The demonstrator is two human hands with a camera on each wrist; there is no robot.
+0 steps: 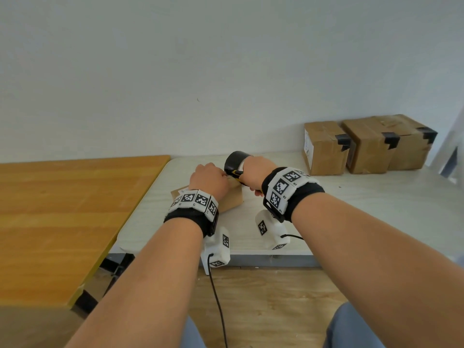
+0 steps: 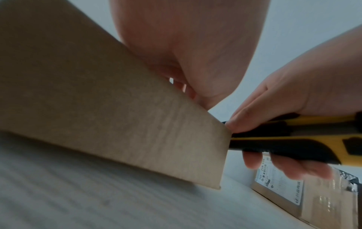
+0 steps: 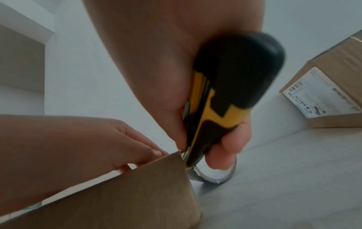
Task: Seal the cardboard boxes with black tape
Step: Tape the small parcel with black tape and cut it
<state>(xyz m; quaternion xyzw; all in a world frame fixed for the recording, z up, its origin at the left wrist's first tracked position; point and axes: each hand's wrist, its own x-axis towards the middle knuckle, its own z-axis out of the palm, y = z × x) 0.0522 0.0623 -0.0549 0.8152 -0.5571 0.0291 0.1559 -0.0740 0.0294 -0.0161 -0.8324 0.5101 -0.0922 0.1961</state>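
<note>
A small cardboard box [image 1: 232,200] stands on the white table [image 1: 351,222]. My left hand [image 1: 209,180] rests on the box's top, with its fingers [image 3: 141,148] lying along the upper edge. My right hand [image 1: 252,175] grips a yellow and black utility knife [image 1: 237,175], whose tip [image 3: 186,155] is at the box's upper right corner. The black tape roll [image 1: 234,160] sits on the table just behind that corner, partly hidden by my right hand. In the left wrist view the knife [image 2: 290,142] pokes out from behind the box wall [image 2: 117,116]. I cannot see any tape on this box.
Three cardboard boxes [image 1: 324,149] [image 1: 367,146] [image 1: 409,144] with black tape on their edges stand at the back right against the wall; the nearest has a white label [image 3: 321,94]. An orange wooden table [image 1: 62,209] adjoins on the left.
</note>
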